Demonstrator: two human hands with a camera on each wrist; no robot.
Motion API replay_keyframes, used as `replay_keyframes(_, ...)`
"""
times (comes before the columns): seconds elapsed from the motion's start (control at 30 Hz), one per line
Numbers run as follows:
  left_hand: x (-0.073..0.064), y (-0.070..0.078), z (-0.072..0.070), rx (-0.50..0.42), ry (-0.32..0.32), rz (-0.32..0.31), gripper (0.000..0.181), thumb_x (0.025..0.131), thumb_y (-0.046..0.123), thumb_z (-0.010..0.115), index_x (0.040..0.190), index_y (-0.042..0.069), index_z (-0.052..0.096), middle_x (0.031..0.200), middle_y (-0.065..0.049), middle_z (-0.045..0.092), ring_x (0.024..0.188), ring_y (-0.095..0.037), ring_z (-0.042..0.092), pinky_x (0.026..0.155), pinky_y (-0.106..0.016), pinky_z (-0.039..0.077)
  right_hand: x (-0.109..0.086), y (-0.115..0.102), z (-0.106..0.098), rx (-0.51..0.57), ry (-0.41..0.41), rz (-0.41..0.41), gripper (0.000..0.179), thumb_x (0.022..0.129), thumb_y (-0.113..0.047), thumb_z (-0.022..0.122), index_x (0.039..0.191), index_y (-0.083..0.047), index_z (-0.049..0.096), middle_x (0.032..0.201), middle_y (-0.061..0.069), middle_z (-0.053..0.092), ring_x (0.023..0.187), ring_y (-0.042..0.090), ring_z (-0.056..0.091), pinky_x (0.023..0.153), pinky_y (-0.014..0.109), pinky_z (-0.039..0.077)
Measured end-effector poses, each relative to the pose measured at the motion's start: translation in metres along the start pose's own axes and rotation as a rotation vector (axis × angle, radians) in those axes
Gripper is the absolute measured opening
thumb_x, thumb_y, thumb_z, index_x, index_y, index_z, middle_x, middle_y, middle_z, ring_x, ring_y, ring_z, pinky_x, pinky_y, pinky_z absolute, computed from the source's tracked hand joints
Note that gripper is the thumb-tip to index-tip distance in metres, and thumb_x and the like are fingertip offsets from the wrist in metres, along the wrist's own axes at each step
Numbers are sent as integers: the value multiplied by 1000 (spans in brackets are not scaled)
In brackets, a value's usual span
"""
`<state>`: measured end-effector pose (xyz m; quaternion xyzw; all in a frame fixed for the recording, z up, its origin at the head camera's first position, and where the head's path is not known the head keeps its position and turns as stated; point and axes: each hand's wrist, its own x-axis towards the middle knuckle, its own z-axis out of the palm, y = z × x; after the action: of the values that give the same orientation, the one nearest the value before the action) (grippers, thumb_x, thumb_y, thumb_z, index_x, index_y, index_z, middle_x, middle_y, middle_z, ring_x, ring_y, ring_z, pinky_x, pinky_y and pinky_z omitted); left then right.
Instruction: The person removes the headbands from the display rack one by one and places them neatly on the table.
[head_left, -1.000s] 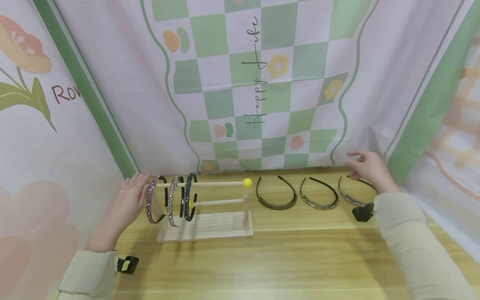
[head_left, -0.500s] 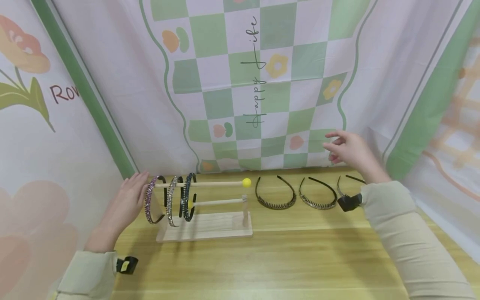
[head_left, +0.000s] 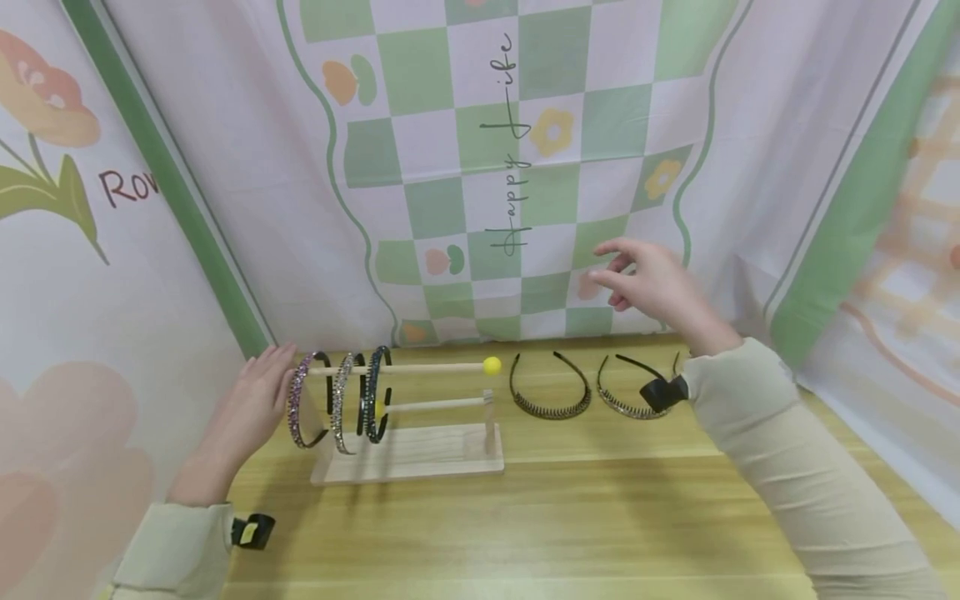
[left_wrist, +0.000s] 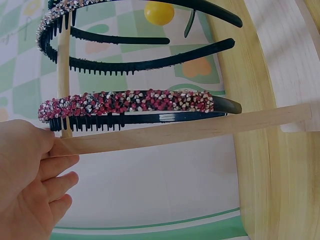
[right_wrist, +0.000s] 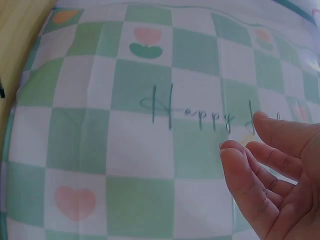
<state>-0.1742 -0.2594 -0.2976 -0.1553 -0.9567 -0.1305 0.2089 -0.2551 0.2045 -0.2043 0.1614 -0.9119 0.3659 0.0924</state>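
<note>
My left hand [head_left: 251, 408] holds the top of the left post of a wooden headband stand [head_left: 420, 457], thumb on one side and fingers on the other; the left wrist view shows the post [left_wrist: 150, 140]. Right beside it, a purple rhinestone headband [left_wrist: 140, 101] hangs on the upper rod [head_left: 438, 368]. A silver headband [head_left: 341, 408] and a dark blue one [head_left: 372, 400] hang further along. My right hand [head_left: 652, 279] is raised above the table with nothing in it, fingers loosely bent and thumb apart from them in the right wrist view.
On the table [head_left: 570, 517] right of the stand lie a dark toothed headband [head_left: 552, 412] and a silver one [head_left: 622, 408], partly hidden by the wrist camera. Another is mostly behind the right sleeve. Yellow balls [head_left: 492, 366] cap the rods. A checkered curtain [head_left: 487, 192] hangs behind.
My right hand has moved up and to the left, from above the rightmost headband to over the middle ones. The left hand and the stand have stayed in place.
</note>
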Motion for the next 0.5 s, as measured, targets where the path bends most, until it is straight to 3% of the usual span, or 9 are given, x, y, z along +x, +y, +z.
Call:
replay_keyframes(0.27,1,1,0,0,-7,-5,40,98,7,41,131,-14,36,134,-33,35,125,-48,29,109,-53,13,10,-31,18,5,-27,-57,39,90,-15,61,127,-6,51,89,13,61,60,21,62,55,30,56)
replay_keyframes(0.5,0,1,-1,-6,3,0,39,98,6,41,131,-14,37,134,-32,36,125,-48,29,109,-52,13,16,-53,33,-6,-80,-94,38,90,-18,62,126,-8,53,92,12,62,58,22,61,55,31,55)
